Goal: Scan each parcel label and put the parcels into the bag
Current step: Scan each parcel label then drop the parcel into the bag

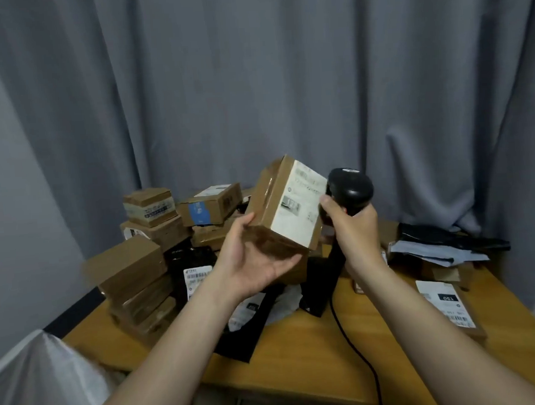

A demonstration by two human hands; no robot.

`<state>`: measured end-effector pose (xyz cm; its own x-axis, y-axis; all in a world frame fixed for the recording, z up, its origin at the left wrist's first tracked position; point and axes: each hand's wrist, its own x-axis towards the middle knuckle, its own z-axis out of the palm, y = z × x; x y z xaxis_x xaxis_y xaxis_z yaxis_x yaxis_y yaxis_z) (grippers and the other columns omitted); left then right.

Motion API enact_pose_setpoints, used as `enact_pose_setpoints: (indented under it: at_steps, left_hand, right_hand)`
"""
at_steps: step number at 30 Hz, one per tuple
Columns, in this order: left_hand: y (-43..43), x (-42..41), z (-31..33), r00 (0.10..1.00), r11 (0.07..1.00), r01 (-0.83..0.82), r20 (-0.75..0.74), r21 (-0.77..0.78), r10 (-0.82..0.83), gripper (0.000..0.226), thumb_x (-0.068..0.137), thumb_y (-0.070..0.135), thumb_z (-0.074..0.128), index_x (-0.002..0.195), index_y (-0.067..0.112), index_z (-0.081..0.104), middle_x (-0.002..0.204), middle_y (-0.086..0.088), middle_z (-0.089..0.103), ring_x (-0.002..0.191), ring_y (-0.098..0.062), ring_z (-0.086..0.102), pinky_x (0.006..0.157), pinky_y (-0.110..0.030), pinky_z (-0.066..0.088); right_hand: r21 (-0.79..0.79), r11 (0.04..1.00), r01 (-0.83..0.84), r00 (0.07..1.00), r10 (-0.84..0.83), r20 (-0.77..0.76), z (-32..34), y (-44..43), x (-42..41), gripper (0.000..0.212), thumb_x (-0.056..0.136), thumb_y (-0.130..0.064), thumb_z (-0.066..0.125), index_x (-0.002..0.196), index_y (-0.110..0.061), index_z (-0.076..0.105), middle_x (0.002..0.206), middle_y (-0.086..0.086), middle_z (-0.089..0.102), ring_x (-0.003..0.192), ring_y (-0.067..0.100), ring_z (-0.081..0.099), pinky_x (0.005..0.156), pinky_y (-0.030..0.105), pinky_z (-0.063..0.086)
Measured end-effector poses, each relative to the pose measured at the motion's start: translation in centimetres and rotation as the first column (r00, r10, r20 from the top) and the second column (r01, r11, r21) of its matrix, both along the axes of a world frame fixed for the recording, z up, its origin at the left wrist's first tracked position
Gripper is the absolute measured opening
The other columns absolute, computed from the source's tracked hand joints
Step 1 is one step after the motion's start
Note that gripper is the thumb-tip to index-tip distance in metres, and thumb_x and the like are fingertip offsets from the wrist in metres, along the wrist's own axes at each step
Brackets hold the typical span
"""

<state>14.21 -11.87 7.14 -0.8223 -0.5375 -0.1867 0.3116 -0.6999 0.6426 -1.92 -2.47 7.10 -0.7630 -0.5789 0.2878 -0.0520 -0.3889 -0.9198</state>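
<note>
Left hand (257,259) cradles a cardboard box (272,202) from below, thumb against the near side and fingers curled under the bottom edge. Box is held tilted in the air above the middle of the worktop (300,350), with its white label (302,206) turned towards the right.

Right hand (352,231) is wrapped round the handle of a black scanner (350,188). The scanner head sits just beside the label's edge. Its cable (360,350) trails down across the worktop.

Handling, judged:
- Box looks stiff, and light enough for one hand.
- Glossy tape on its faces may be slippery.
- Best hold is across two opposite faces, leaving the label side uncovered.

White bag (36,388) stands open at lower left, beside the worktop's near corner and well apart from the box.

Surface: wooden worktop, crowded.
- Stacked boxes (136,273) on the left, more at the back.
- Black mailers (450,238) heaped at the far right.
- Flat parcel (451,307) with a barcode lies near the right edge.

Room: grey curtain (252,78) hangs in folds behind everything. Light is dim.
</note>
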Motion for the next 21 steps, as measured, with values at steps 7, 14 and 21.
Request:
enact_pose_setpoints:
  at_steps: [7,14,21]
  left_hand:
    - [2.5,0.3,-0.7,0.925,0.808,-0.200,0.165,-0.555,0.343,0.032,0.098,0.024,0.068,0.129,0.017,0.064,0.109,-0.008,0.078,0.090,-0.018,0.078,0.067,-0.031,0.061]
    - [4.1,1.5,-0.9,0.829,0.468,-0.018,0.248,-0.884,0.501,0.025,0.103,0.022,0.060,0.127,0.021,0.069,0.105,0.003,0.079,0.089,-0.005,0.074,0.082,-0.024,0.056]
    - [5.4,1.9,-2.3,0.807,0.437,0.035,0.283,-0.899,0.517,0.038,0.080,0.023,0.087,0.110,0.030,0.064,0.103,0.015,0.075,0.091,0.002,0.073,0.077,-0.017,0.058]
  right_hand:
    - [0.034,0.993,0.111,0.979,-0.103,-0.176,0.2,2.7,-0.2,0.039,0.090,-0.017,0.081,0.120,-0.026,0.058,0.104,-0.020,0.064,0.091,-0.006,0.062,0.071,0.014,0.048]
    - [0.053,0.990,0.129,0.938,-0.104,-0.331,-1.6,4.0,0.7,0.035,0.091,-0.016,0.081,0.115,-0.029,0.059,0.103,-0.022,0.064,0.093,-0.010,0.062,0.073,0.012,0.048]
    - [0.109,0.985,0.137,0.893,-0.075,-0.443,-2.2,4.2,2.0,0.029,0.091,-0.018,0.081,0.111,-0.026,0.061,0.097,-0.024,0.063,0.082,-0.022,0.059,0.062,0.001,0.043]
